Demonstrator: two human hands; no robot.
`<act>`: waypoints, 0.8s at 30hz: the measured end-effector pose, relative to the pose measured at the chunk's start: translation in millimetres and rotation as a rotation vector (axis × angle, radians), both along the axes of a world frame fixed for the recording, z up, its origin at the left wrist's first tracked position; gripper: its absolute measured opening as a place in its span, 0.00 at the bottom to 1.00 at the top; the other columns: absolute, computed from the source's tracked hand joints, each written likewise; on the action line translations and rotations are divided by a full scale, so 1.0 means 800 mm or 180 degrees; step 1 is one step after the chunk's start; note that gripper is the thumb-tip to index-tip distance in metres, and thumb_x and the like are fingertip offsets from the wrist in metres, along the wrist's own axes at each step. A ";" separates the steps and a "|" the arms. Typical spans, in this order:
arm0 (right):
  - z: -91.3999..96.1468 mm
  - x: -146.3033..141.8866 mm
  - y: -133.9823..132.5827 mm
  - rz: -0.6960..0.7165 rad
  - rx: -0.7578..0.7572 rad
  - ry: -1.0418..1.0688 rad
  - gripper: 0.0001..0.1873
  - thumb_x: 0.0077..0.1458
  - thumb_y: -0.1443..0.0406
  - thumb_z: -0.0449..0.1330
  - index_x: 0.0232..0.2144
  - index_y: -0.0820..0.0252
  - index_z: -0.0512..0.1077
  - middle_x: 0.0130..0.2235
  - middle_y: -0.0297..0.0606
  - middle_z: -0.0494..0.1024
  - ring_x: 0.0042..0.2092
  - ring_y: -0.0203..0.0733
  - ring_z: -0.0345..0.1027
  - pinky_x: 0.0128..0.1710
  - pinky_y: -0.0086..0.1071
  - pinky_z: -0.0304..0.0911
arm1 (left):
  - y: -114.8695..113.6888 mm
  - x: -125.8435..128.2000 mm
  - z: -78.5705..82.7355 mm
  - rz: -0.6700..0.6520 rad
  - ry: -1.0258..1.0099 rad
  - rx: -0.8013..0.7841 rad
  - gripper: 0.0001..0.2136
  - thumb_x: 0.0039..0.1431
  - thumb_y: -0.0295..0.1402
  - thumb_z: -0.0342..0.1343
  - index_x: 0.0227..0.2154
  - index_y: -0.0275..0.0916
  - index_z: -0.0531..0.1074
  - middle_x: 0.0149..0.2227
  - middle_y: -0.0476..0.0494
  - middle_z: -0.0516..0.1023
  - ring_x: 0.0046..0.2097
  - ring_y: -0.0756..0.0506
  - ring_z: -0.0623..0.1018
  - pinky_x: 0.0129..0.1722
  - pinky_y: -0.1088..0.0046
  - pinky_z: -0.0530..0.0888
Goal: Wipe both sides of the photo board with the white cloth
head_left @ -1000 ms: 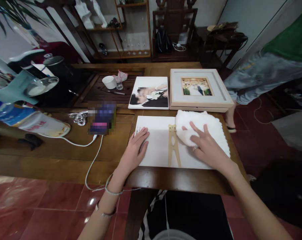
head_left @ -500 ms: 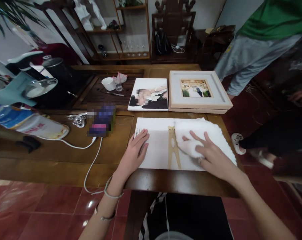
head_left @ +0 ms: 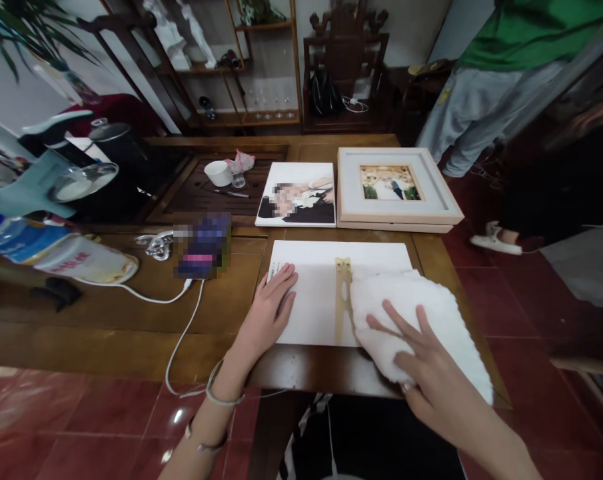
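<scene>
A white board (head_left: 316, 293) with a wooden strip (head_left: 342, 300) down its middle lies flat on the near end of the wooden table (head_left: 131, 333). My left hand (head_left: 270, 308) rests flat on the board's left edge, fingers stretched out. My right hand (head_left: 421, 360) presses a white fluffy cloth (head_left: 431, 313) onto the board's near right corner, fingers spread over it. The cloth hangs past the table's near edge.
Beyond the board lie a photo print (head_left: 297, 195) and a framed photo (head_left: 394, 187). A phone (head_left: 204, 245) on a white cable, a white cup (head_left: 218, 173), a black kettle (head_left: 116, 143) and a plastic bottle (head_left: 56, 250) are to the left. Two people stand at the right (head_left: 506, 80).
My right hand has dragged the cloth from the board's far right part down to its near right corner. My left hand stays put. The people at the right have shifted.
</scene>
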State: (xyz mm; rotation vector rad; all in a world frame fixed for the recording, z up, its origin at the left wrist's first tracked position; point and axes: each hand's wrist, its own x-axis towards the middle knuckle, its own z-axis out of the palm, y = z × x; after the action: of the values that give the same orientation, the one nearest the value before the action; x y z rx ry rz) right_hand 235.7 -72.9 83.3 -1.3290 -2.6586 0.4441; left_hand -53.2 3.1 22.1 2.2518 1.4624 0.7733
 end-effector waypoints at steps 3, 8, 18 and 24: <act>0.004 0.005 -0.010 0.0060 -0.0164 0.0056 0.14 0.33 0.78 0.47 0.22 0.57 0.63 0.63 0.36 0.61 0.68 0.54 0.34 0.63 0.66 0.32 | -0.001 -0.001 0.000 -0.0003 0.0032 -0.0005 0.17 0.65 0.29 0.45 0.56 0.39 0.64 0.62 0.37 0.64 0.65 0.43 0.61 0.63 0.51 0.56; 0.002 0.016 0.058 -0.0010 -0.0240 0.0183 0.13 0.37 0.78 0.47 0.23 0.55 0.62 0.61 0.39 0.65 0.67 0.52 0.39 0.64 0.63 0.34 | -0.002 -0.002 0.001 -0.0036 0.0050 -0.0004 0.17 0.65 0.30 0.45 0.56 0.40 0.64 0.62 0.38 0.64 0.65 0.43 0.61 0.63 0.51 0.56; -0.014 -0.002 0.146 -0.0365 0.0265 0.0187 0.13 0.42 0.77 0.48 0.27 0.58 0.65 0.60 0.49 0.65 0.66 0.56 0.42 0.62 0.66 0.37 | 0.000 -0.001 0.001 0.0015 0.0022 -0.0048 0.17 0.65 0.30 0.45 0.55 0.40 0.64 0.61 0.38 0.65 0.64 0.44 0.61 0.63 0.51 0.56; -0.003 0.001 0.034 -0.0111 0.0005 0.0089 0.13 0.37 0.78 0.47 0.24 0.58 0.64 0.64 0.41 0.59 0.67 0.56 0.36 0.62 0.67 0.34 | 0.000 0.000 0.000 0.0029 0.0011 -0.0012 0.17 0.65 0.29 0.45 0.56 0.40 0.64 0.61 0.37 0.65 0.64 0.43 0.61 0.63 0.50 0.57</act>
State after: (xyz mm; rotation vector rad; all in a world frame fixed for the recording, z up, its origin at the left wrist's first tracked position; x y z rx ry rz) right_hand 236.2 -46.0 81.1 -1.3564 -2.6083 0.4528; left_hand -53.4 2.9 22.0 2.2461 1.4756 0.7692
